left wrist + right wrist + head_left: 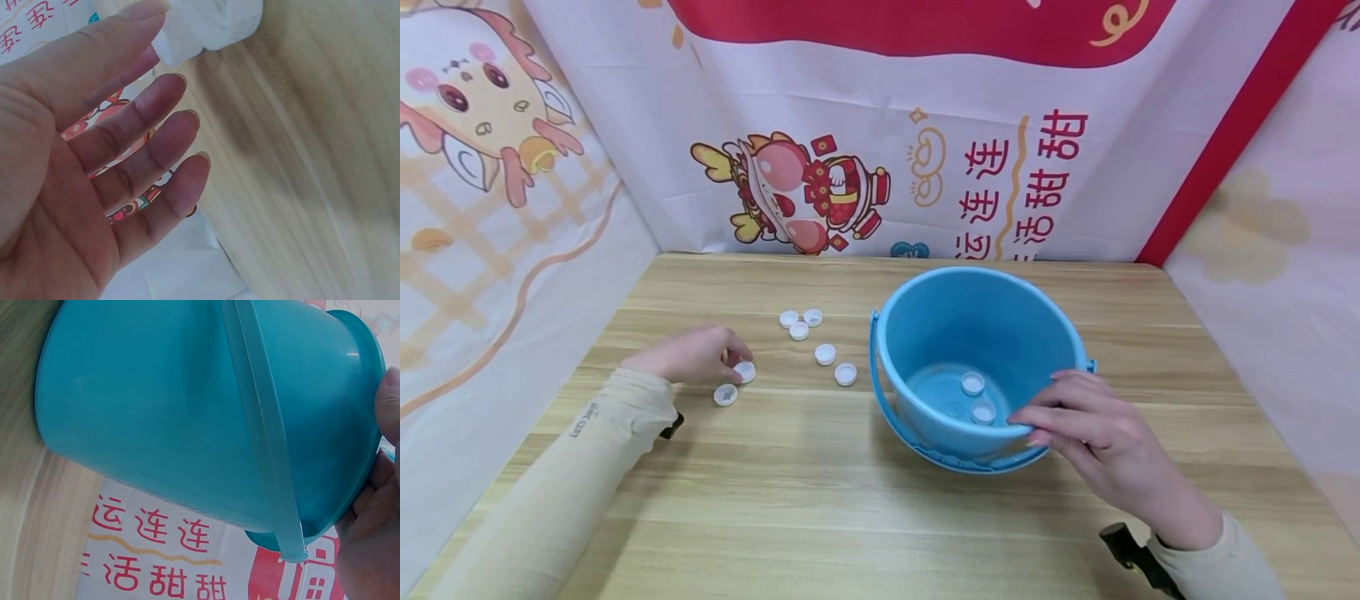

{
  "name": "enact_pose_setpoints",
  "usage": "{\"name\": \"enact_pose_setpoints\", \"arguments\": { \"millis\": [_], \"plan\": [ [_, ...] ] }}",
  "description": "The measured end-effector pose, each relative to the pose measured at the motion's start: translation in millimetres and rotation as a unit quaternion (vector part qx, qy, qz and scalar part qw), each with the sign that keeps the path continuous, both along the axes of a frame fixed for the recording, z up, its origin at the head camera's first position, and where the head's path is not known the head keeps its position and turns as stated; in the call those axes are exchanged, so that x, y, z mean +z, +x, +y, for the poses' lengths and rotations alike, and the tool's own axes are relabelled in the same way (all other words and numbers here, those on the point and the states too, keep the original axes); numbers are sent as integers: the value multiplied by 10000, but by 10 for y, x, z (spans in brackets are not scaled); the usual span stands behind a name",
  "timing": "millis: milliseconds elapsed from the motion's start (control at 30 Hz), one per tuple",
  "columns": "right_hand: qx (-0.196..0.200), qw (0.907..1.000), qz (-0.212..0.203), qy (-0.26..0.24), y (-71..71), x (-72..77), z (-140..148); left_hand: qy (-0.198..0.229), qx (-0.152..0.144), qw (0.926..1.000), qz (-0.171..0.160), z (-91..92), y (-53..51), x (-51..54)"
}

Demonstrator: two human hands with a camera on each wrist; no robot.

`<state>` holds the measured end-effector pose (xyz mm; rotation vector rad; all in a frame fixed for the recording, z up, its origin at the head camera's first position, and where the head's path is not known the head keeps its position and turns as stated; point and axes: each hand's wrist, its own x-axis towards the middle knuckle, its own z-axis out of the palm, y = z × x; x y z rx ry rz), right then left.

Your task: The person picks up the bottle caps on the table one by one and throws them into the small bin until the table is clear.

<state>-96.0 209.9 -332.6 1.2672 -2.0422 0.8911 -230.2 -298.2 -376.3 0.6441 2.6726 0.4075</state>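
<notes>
And there's the writing: red Chinese characters (980, 207) run sideways down the white backdrop (880, 96), "运连连" in one line, "活甜甜" in the other, its first character cut off! Dark lettering (583, 419) marks the left sleeve (587, 467), too small to read for sure. Now the count: nine white caps (825, 354)! Two lie inside the one blue bucket (985, 312), seven to its left at the counter (820, 517): a cluster of three, two nearer the bucket, two by the left hand (700, 354). Its fingers pinch one of that last pair! Over on the bucket's near right rim, the right hand (1101, 429) has its fingers gripping the edge!
</notes>
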Motion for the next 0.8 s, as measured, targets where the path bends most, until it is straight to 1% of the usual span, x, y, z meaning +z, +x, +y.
{"name": "enact_pose_setpoints", "arguments": {
  "millis": [200, 400, 467, 600, 733, 800],
  "plan": [
    [-74, 9999, -89, 25, 7, -11, -1, 113, -31, 9999, -40, -36, -42, -62],
    [-7, 10000, -21, -56, -6, -17, 1, 271, 15, 9996, -42, -69, -74, -116],
    [4, 10000, 17, -80, -8, -17, -1, 269, 49, 9996, -15, -63, -68, -113],
    [63, 9998, 91, -147, -6, -15, -5, 188, 2, 9998, 102, -47, -64, -116],
    [73, 9998, 76, -170, -3, -17, -15, 155, -49, 9996, 210, -31, -48, -109],
    [52, 9998, 40, -172, -1, -19, -20, 174, -3, 9997, 198, -26, -38, -101]
  ]
}}
